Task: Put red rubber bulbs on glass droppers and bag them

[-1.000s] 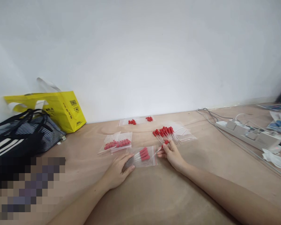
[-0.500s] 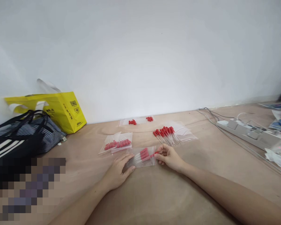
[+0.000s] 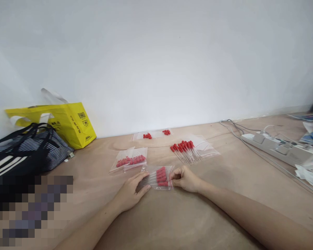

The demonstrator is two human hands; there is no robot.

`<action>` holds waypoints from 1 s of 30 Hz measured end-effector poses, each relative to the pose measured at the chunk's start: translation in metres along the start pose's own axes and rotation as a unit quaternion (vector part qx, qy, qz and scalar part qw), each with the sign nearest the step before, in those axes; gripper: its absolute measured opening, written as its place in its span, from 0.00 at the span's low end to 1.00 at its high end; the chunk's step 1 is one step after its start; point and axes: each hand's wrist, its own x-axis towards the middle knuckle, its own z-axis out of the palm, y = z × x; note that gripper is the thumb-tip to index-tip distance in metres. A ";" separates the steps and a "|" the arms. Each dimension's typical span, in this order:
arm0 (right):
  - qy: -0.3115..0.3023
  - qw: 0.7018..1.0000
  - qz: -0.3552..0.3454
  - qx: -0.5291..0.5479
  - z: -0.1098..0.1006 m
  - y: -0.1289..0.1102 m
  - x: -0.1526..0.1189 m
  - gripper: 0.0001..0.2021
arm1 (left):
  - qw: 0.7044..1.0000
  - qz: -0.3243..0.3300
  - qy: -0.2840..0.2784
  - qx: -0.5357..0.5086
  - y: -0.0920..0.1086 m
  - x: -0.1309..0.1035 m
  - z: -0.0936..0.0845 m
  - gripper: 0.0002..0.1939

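Observation:
A clear zip bag [image 3: 153, 177] lies on the table in front of me. In it are several red-headed, thin pale-stemmed sticks [image 3: 161, 176] that look like droppers, side by side with heads toward the bag's right end. My left hand [image 3: 133, 189] grips the bag's left end between thumb and fingers. At the right edge, by the red zip line, my right hand [image 3: 184, 178] pinches the bag; its fingertips are partly hidden. Beyond the right hand, a fanned pile of loose droppers [image 3: 184, 151] rests beside flat empty zip bags [image 3: 205, 147].
Filled zip bags [image 3: 131, 159] lie beyond my left hand, and more with red heads [image 3: 152, 135] are near the wall. On the left stand a yellow bag [image 3: 67, 121] and a dark striped bag [image 3: 28, 149]. A white power strip [image 3: 279, 147] with cables is on the right.
The dropper my right hand was sliding in at the bag's opening is now inside with the others. The right hand has let go of it and closed on the bag's edge.

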 end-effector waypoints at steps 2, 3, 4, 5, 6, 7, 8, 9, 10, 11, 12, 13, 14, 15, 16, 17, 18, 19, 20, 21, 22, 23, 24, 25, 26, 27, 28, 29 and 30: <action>0.024 0.999 -0.007 -0.023 0.004 0.001 0.002 0.09 | 1.000 0.003 0.004 0.003 0.001 0.000 0.000 0.19; 0.039 0.999 -0.003 -0.038 0.006 0.002 0.003 0.09 | 1.000 0.003 0.006 0.005 0.001 0.000 0.000 0.19; 0.051 0.997 0.003 -0.051 0.007 0.002 0.004 0.09 | 1.000 0.003 0.007 0.008 0.001 0.000 0.000 0.19; 0.053 0.997 0.007 -0.057 0.007 0.001 0.004 0.10 | 1.000 0.003 0.007 0.010 0.001 0.000 0.000 0.19; 0.042 0.998 0.010 -0.054 0.006 0.001 0.004 0.10 | 1.000 0.003 0.005 0.012 0.001 0.000 0.000 0.19; 0.020 0.999 0.011 -0.043 0.004 0.000 0.003 0.11 | 1.000 0.004 0.000 0.014 0.001 0.000 0.000 0.19; -0.005 1.000 0.013 -0.027 -0.001 -0.002 0.002 0.11 | 1.000 0.008 -0.008 0.014 0.002 -0.001 0.000 0.20; -0.026 0.999 0.015 -0.012 -0.006 -0.003 0.001 0.12 | 1.000 0.016 -0.017 0.015 0.003 -0.001 0.000 0.20; -0.036 0.999 0.017 -0.003 -0.013 -0.004 -0.001 0.12 | 0.999 0.027 -0.028 0.015 0.003 0.000 -0.001 0.20; -0.034 0.999 0.020 -0.005 -0.022 -0.004 -0.003 0.13 | 0.998 0.039 -0.040 0.015 0.004 0.001 -0.001 0.20; -0.019 0.999 0.020 -0.019 -0.031 -0.005 -0.005 0.13 | 0.997 0.054 -0.051 0.015 0.005 0.003 -0.001 0.20; 0.002 0.999 0.017 -0.045 -0.040 -0.005 -0.007 0.14 | 0.996 0.069 -0.061 0.015 0.005 0.006 -0.002 0.20; 0.024 0.996 0.008 -0.082 -0.048 -0.005 -0.008 0.14 | 0.994 0.086 -0.071 0.014 0.004 0.010 -0.002 0.20; 0.041 0.991 -0.007 -0.124 -0.055 -0.005 -0.010 0.14 | 0.991 0.104 -0.077 0.014 0.003 0.015 -0.002 0.19; 0.052 0.984 -0.025 -0.166 -0.061 -0.005 -0.011 0.15 | 0.989 0.122 -0.077 0.015 0.001 0.021 -0.001 0.18; 0.056 0.976 -0.046 -0.204 -0.064 -0.005 -0.012 0.15 | 0.988 0.137 -0.068 0.020 -0.002 0.027 0.000 0.18; 0.052 0.969 -0.066 -0.234 -0.065 -0.006 -0.013 0.16 | 0.989 0.140 -0.045 0.028 -0.005 0.033 0.002 0.16; 0.044 0.962 -0.084 -0.255 -0.065 -0.006 -0.014 0.17 | 0.990 0.134 -0.008 0.036 -0.008 0.038 0.004 0.15; 0.036 0.959 -0.096 -0.265 -0.062 -0.006 -0.014 0.17 | 0.991 0.124 0.035 0.043 -0.010 0.041 0.006 0.14; 0.030 0.957 -0.105 -0.268 -0.059 -0.007 -0.015 0.16 | 0.989 0.121 0.075 0.048 -0.011 0.042 0.007 0.14; 0.025 0.957 -0.111 -0.267 -0.054 -0.007 -0.015 0.15 | 0.985 0.128 0.103 0.050 -0.011 0.041 0.009 0.13; 0.023 0.957 -0.114 -0.265 -0.048 -0.007 -0.015 0.14 | 0.981 0.143 0.120 0.048 -0.008 0.038 0.010 0.13; 0.023 0.957 -0.118 -0.263 -0.043 -0.008 -0.016 0.13 | 0.978 0.165 0.122 0.044 -0.005 0.033 0.010 0.12; 0.023 0.957 -0.123 -0.262 -0.037 -0.008 -0.016 0.12 | 0.975 0.184 0.116 0.039 -0.001 0.028 0.009 0.11; 0.022 0.955 -0.132 -0.263 -0.033 -0.008 -0.017 0.11 | 0.974 0.195 0.107 0.033 0.004 0.022 0.009 0.10; 0.022 0.953 -0.143 -0.267 -0.029 -0.008 -0.018 0.10 | 0.975 0.198 0.099 0.029 0.008 0.017 0.008 0.11; 0.023 0.949 -0.157 -0.274 -0.026 -0.008 -0.018 0.09 | 0.975 0.198 0.093 0.028 0.011 0.013 0.007 0.11; 0.024 0.943 -0.171 -0.285 -0.023 -0.007 -0.019 0.08 | 0.976 0.197 0.091 0.030 0.013 0.010 0.006 0.12; 0.024 0.935 -0.187 -0.300 -0.022 -0.007 -0.019 0.08 | 0.975 0.198 0.092 0.037 0.013 0.009 0.006 0.12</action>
